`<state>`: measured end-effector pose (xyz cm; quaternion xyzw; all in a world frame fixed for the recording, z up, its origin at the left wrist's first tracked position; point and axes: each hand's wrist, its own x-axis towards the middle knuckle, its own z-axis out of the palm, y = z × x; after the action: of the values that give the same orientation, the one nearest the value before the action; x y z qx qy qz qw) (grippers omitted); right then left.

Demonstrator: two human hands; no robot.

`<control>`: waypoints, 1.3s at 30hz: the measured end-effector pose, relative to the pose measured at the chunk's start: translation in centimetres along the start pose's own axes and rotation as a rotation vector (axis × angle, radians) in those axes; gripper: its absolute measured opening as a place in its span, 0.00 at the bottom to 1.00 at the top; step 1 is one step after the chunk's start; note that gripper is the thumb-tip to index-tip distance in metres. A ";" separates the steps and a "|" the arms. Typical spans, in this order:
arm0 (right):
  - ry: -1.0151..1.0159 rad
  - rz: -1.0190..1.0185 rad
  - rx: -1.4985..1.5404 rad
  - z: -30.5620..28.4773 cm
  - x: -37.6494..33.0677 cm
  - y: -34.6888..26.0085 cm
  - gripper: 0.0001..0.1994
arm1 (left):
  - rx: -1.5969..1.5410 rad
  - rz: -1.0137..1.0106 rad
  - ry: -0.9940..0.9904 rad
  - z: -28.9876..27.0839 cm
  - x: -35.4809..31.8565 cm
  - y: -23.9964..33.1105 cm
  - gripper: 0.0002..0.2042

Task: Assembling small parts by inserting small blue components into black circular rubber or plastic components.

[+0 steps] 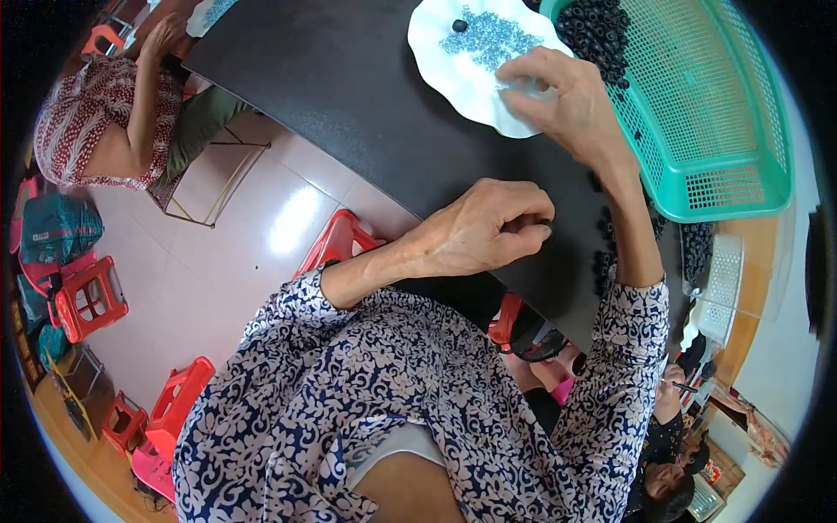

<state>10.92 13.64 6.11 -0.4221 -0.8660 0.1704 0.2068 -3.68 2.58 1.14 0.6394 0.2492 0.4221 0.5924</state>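
A white plate (440,65) with a scalloped rim lies on the dark table, holding a spread of small clear-blue pieces (493,39) and one black piece (459,26). Over its near right part is my right hand (571,100), thumb and index finger curved with a gap between their tips; I see nothing held there. Lower down, close above the table edge, my left hand (484,225) is closed, thumb pressed toward the bent index finger. Whatever is in that pinch is hidden or too small to name.
A green mesh basket (715,205) at the right holds a heap of black ring-like pieces (595,39). More black pieces (603,261) lie beside my right forearm. Red stools (340,235) stand below the table. Another person (105,122) sits at the far left; one more is lower right.
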 end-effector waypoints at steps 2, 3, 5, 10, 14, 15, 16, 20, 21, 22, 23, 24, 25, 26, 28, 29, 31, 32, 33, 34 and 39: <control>0.005 -0.143 -0.316 0.4 0.0 -0.2 0.06 | 0.010 0.036 0.012 -0.1 -0.2 -0.1 0.06; 0.007 -0.143 -0.320 0.6 0.0 -0.2 0.06 | 0.011 0.040 0.009 -0.1 -0.2 -0.1 0.06; 0.020 -0.157 -0.265 1.0 0.1 0.0 0.06 | 0.072 0.066 -0.049 -0.3 -0.3 -0.2 0.07; 0.027 -0.156 -0.350 1.7 0.4 -0.3 0.06 | 0.050 0.079 0.014 -0.1 -0.6 -0.1 0.06; 0.074 -0.112 -0.296 1.7 -0.1 -1.4 0.06 | 0.086 0.017 -0.033 -0.4 -1.3 0.2 0.08; 0.081 -0.113 -0.300 1.4 -0.3 -2.1 0.06 | 0.090 0.022 -0.037 -0.5 -1.4 0.4 0.08; 0.093 -0.036 -0.217 0.8 -0.6 -3.0 0.07 | 0.101 0.001 -0.040 -0.5 -1.5 0.5 0.09; 0.254 0.187 0.283 0.2 -3.5 -3.0 0.08 | 0.064 -0.163 -0.050 -0.5 -2.1 1.4 0.08; 0.264 0.199 0.280 0.1 -4.7 -3.4 0.08 | 0.063 -0.163 -0.066 -0.2 -2.4 1.1 0.08; 0.288 0.231 0.405 0.0 -6.1 -3.9 0.09 | -0.021 -0.120 0.023 0.1 -2.6 0.5 0.08; 0.312 0.263 0.531 -0.1 -7.5 -4.4 0.09 | -0.106 -0.079 0.111 0.3 -2.8 0.0 0.07; 0.336 0.261 0.609 -0.3 -8.9 -4.6 0.10 | -0.195 -0.070 0.111 0.2 -2.4 0.1 0.08; 0.351 0.270 0.611 -0.2 -10.3 -4.8 0.10 | -0.217 -0.098 0.141 0.2 -2.0 0.3 0.09; 0.388 0.306 0.650 0.0 -11.9 -4.8 0.10 | -0.240 -0.155 0.160 0.5 -2.1 0.8 0.09; 0.456 0.405 0.692 0.4 -14.2 -6.1 0.11 | -0.253 -0.213 0.161 0.9 -2.0 1.0 0.10; 0.473 0.408 0.695 0.9 -14.9 -6.2 0.11 | -0.297 -0.192 0.179 1.2 -1.9 0.6 0.10; 0.515 0.303 0.810 1.7 -16.5 -6.5 0.11 | -0.338 -0.176 0.171 1.9 -1.9 0.7 0.11; 0.523 0.318 0.822 1.8 -16.9 -6.9 0.10 | -0.340 -0.166 0.176 2.2 -1.9 0.8 0.11; 0.540 0.319 0.825 2.2 -17.4 -6.8 0.10 | -0.340 -0.156 0.185 2.5 -2.0 0.8 0.11; 0.571 0.300 0.859 2.7 -17.7 -6.6 0.10 | -0.278 -0.153 0.170 3.0 -2.1 1.0 0.10; 0.592 0.248 0.939 3.4 -18.9 -5.9 0.10 | -0.051 -0.122 0.101 3.9 -2.5 1.3 0.09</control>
<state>15.85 -5.33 1.87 -0.4131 -0.5466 0.4345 0.5847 -1.94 -1.87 2.02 0.5854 0.3064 0.4234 0.6198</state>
